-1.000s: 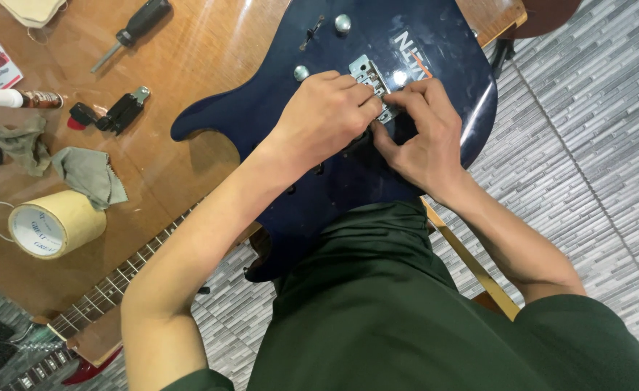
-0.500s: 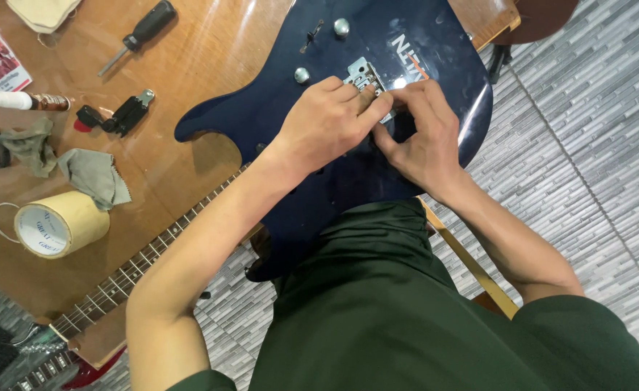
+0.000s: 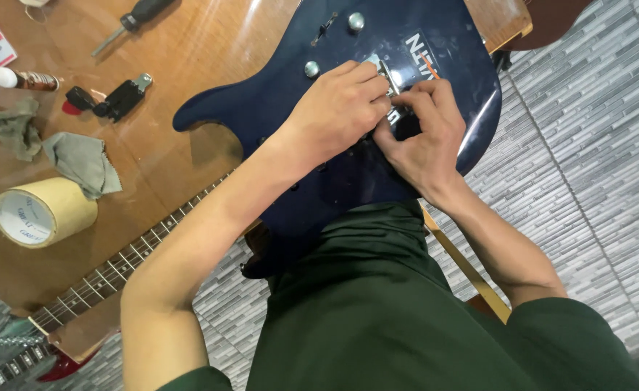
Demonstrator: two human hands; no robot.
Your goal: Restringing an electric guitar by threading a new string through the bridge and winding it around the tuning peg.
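Guitar body (image 3: 348,174), dark blue and glossy, lies flat on the wooden table (image 3: 182,65) right in front of you, filling the frame from centre up to 12 o'clock. Your left hand (image 3: 337,116) comes in from 7 o'clock and rests on the body with its fingers curled down over the metal bridge (image 3: 381,69); whether those fingers actually pinch anything is hidden under the knuckles, so you cannot tell. Your right hand (image 3: 424,134) reaches in from 4 o'clock, its fingertips pressed together at the bridge, touching the left hand's fingertips. Two silver knobs (image 3: 356,22) sit at 11 o'clock of your hands. A guitar neck (image 3: 117,271) with frets and strings runs away toward 8 o'clock. On the table at 9 o'clock stands a roll of tan tape (image 3: 40,213), with a grey cloth (image 3: 80,163) just beside it. A black tool (image 3: 120,98) lies at 10 o'clock, and a screwdriver (image 3: 131,18) lies near the top edge.
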